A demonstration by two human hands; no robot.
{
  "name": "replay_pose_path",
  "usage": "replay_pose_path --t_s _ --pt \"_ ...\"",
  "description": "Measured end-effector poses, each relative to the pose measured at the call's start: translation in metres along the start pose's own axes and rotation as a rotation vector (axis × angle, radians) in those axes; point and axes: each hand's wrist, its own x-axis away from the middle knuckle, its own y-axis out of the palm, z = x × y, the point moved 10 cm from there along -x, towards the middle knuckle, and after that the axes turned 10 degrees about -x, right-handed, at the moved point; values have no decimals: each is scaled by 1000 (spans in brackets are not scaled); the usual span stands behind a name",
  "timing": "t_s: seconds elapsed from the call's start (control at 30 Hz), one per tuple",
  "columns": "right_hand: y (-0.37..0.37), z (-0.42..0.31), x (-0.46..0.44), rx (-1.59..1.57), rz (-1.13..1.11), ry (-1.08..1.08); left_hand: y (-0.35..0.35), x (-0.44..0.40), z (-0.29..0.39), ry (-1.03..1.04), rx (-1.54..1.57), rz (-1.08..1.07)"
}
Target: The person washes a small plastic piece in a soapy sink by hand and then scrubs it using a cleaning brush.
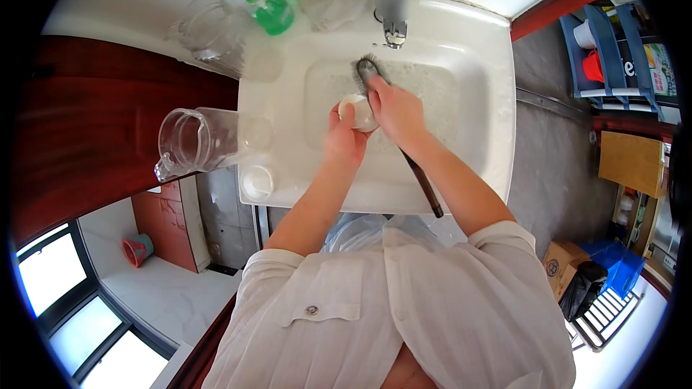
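White and round, the small piece (365, 120) is held in your left hand (344, 142) above the sink (494, 122). Your right hand (404, 112) grips the dark-handled brush (363, 66) near its bristles. This looks like scrubbing; working the bristles calls for a steady left hold. It may be a lid, though your fingers partly hide it.

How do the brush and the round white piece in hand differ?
Shape: the brush is long and bristle-headed; the white piece is small and round.
Color: brush dark, piece white.
Grip: right hand holds the brush, left hand the piece.
Shared: both over the sink.
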Motion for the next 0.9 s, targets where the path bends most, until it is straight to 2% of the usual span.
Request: replay_pose_path --t_s 0.1,0.17,0.6,0.7,0.77,0.9 --pt "2 0 -6 33 -17 -13 -3 -4 -2 9 -53 0" --pt "8 -7 13 44 -64 -13 -10 -12 8 49 26 15" --pt "14 23 -11 63 -93 123 -8 5 -10 -47 -83 18" --pt "-6 25 -11 54 -4 58 -16 6 -3 -98 -67 29" --pt "-26 20 -6 -32 77 -78 -14 3 5 -90 -52 -42" --pt "-39 -1 9 -15 14 -172 -16 -1 9 -86 -44 -54"
